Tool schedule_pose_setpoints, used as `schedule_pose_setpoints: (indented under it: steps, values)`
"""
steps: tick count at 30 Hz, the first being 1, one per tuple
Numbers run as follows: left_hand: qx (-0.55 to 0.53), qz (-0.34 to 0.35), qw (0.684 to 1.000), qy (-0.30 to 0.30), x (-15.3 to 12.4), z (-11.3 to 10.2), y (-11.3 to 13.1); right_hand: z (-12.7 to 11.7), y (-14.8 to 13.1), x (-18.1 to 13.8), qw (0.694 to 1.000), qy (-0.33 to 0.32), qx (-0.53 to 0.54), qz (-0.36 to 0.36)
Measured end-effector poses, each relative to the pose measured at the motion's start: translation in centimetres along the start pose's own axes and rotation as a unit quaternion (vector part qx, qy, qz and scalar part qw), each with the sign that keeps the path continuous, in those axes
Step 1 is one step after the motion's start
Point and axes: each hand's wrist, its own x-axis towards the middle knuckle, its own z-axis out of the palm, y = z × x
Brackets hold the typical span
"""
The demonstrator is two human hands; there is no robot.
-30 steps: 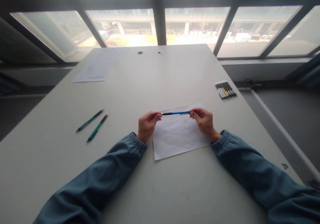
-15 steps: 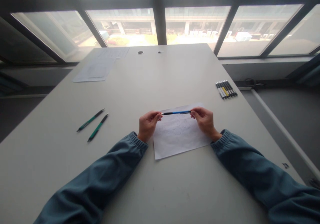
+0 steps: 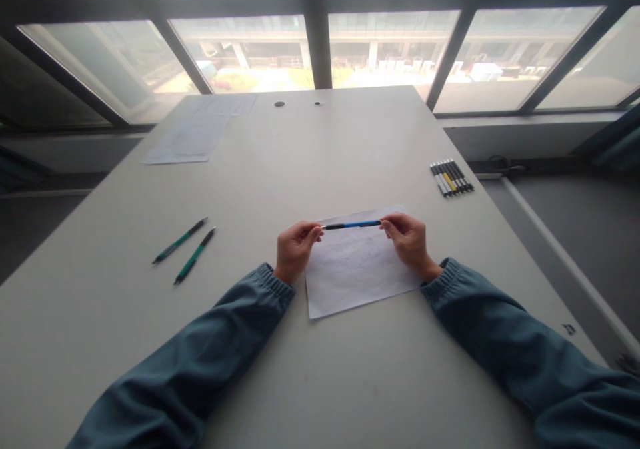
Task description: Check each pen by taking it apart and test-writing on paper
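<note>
Blue and black show on the slim pen [image 3: 357, 225], which is held nearly level over the far part of a white sheet of paper [image 3: 357, 282] by both of the person's hands. Its metal tip and black grip are turned to the left, and the tip end is pinched between the thumb and fingers of the left hand [image 3: 296, 249]; the clip end of the blue barrel is pinched in the same way by the right hand [image 3: 407, 241]. Whether the paper is touched by the pen cannot be told. Faint marks are borne by the sheet, which is laid slightly askew on the white counter [image 3: 330, 162]. To the left, a green pen [image 3: 180, 241] and a second green pen [image 3: 195, 255] are laid slantwise, side by side and apart. Near the right edge, a close row of pens [image 3: 451, 179] is arranged directly on the surface, with white, yellow and dark barrels seen. Loose papers [image 3: 185, 132] are spread, overlapping, at the far left. Two round openings [image 3: 279, 104] are set near the far edge; what is inside them cannot be made out.
</note>
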Motion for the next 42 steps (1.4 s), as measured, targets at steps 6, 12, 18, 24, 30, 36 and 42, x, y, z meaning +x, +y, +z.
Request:
schedule_pose_setpoints:
  steps: [6, 12, 18, 24, 30, 36, 42]
  values:
    - [0.010, 0.005, 1.000, -0.002, 0.01, -0.04, -0.02, 0.01, -0.04, -0.01, 1.000, -0.004, 0.004, -0.001]
    - [0.012, 0.006, 1.000, -0.001, -0.02, -0.03, -0.17, -0.05, 0.26, -0.05, 1.000, -0.005, 0.006, 0.002]
    - [0.013, 0.007, 1.000, -0.005, 0.01, -0.02, 0.03, -0.02, 0.02, -0.04, 1.000, -0.006, 0.005, 0.002]
    - [0.018, 0.012, 1.000, -0.006, -0.01, -0.08, 0.01, -0.01, 0.01, -0.04, 1.000, -0.006, 0.003, 0.005]
    - [0.013, 0.011, 1.000, -0.004, -0.02, -0.07, 0.11, 0.03, -0.08, 0.00, 1.000, -0.008, 0.002, 0.006]
    - [0.014, 0.012, 1.000, -0.007, 0.02, -0.11, -0.11, 0.07, 0.01, -0.03, 1.000, -0.008, 0.001, 0.002]
    - [0.015, 0.013, 1.000, -0.010, 0.01, -0.10, 0.05, -0.05, 0.26, -0.04, 1.000, -0.008, -0.011, 0.004]
